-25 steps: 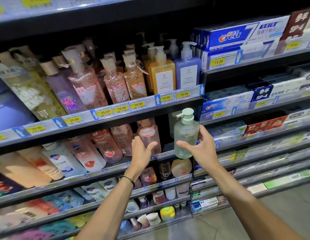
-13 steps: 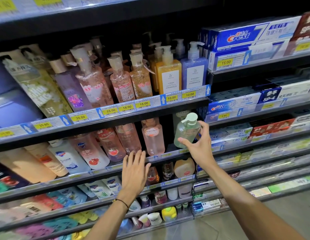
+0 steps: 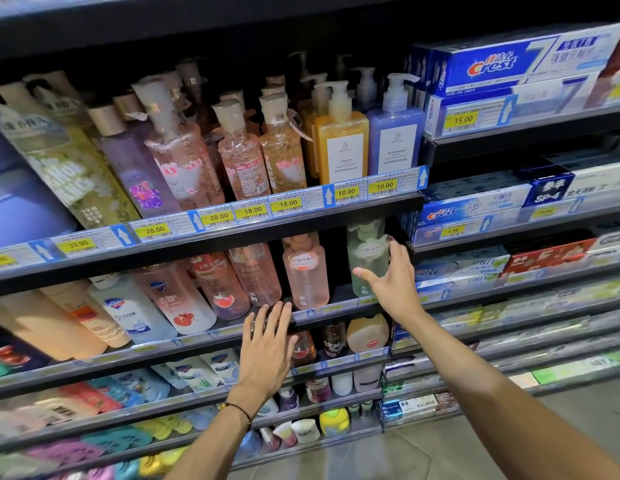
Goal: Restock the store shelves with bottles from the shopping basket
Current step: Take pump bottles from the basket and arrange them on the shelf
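Bottle first: the green pump bottle [image 3: 365, 258] stands upright on its shelf, its pump head tucked close under the shelf board above. Your right hand [image 3: 391, 282] holds it from the right side, thumb laid across the lower front of the bottle and fingers [image 3: 394, 245] reaching up along its right flank, spread fairly wide round it.

Just left of the green pump bottle, with a dark gap between, stands a pink bottle [image 3: 307, 271], also upright. Below and to the left, your left hand [image 3: 267, 344] is flat, fingers straight and close together, holding nothing. Its tips reach the price rail [image 3: 336, 308] that runs under the green pump bottle; whether they touch it you cannot tell. A black cord [image 3: 239, 408] circles that wrist.

Directly above the green pump bottle, one shelf up, stand a yellow pump bottle [image 3: 341, 147] and a lilac pump bottle [image 3: 395, 140] side by side. To its right lie toothpaste boxes [image 3: 468, 265].
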